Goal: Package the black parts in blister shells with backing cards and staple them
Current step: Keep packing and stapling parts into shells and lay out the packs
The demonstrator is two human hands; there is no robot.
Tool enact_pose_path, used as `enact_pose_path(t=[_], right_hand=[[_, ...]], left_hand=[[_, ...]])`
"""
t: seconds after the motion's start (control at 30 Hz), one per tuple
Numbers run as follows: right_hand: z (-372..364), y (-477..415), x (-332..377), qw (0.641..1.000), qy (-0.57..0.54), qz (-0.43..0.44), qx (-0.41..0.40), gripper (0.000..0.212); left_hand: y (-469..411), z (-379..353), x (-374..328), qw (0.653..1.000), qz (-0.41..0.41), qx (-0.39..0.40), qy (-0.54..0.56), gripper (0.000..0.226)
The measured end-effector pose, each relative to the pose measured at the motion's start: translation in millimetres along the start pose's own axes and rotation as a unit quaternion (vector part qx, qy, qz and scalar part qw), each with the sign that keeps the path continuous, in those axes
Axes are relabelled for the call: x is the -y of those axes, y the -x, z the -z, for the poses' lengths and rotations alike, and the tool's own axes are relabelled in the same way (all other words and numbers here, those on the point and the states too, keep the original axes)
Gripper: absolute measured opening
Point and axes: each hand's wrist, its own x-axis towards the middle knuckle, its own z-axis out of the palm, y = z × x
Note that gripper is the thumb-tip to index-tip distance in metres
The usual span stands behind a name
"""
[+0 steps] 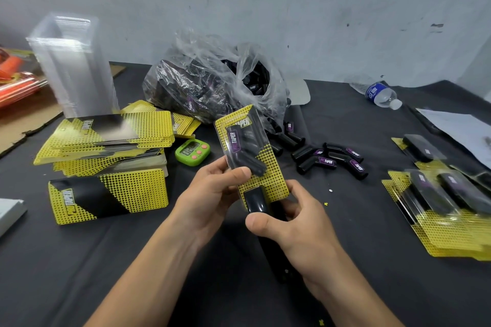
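Left hand (212, 188) pinches the pack (249, 146) at its lower left edge, thumb on the front by the shell, fingers behind. The right hand (295, 223) is wrapped round the stapler (256, 200), thumb on top, w/ the stapler's nose over the pack's bottom edge. The pack is held tilted above the table (79, 260), between both hands. Step in hand looks like stapling the bottom edge. To do it well, the person should keep the shell's flange & card flush so they can't slide apart, and set the staple through flat flange + card, not the raised bubble. One firm, straight squeeze should do it, w/ the holding fingers out of the stapler's mouth. Can't tell if a staple is in yet. Containers: the pack's clear shell holds black parts, prob. two, one w/ a purple label. The bag (212, 82) behind, mouth open, is full of black parts, and loose parts (329, 159) lie on the table just beside it. The shell stack (71, 66) at far left is nested clear shells, seemingly w/ nothing inside. Done packs (438, 194) at right each hold black parts.
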Motion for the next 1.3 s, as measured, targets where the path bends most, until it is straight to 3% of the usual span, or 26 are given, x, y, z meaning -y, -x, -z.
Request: enact_pose_path(t=[0.13,0.3,0.57,1.3], right_hand=[[-0.3,-0.6,-0.6,1.000,-0.002,-0.007,0.002,0.052],[0.4,-1.5,-2.2,1.000,-0.003,-0.025,0.014,0.055],[1.7,-2.2,-2.4,0.999,-0.008,-0.041,0.023,0.056],[-1.8,0.4,0.0,0.999,-0.039,-0.028,0.002,0.047]], left_hand=[[-1.0,1.6,1.5,1.000,0.001,-0.003,0.002,0.038],[-1.6,5.2,-0.5,1.000,0.010,-0.023,0.016,0.054],[-1.9,1.0,-1.7,0.997,0.020,-0.064,0.041,0.046],[0.5,-1.7,-2.7,0.998,0.038,-0.011,0.039,0.039]])
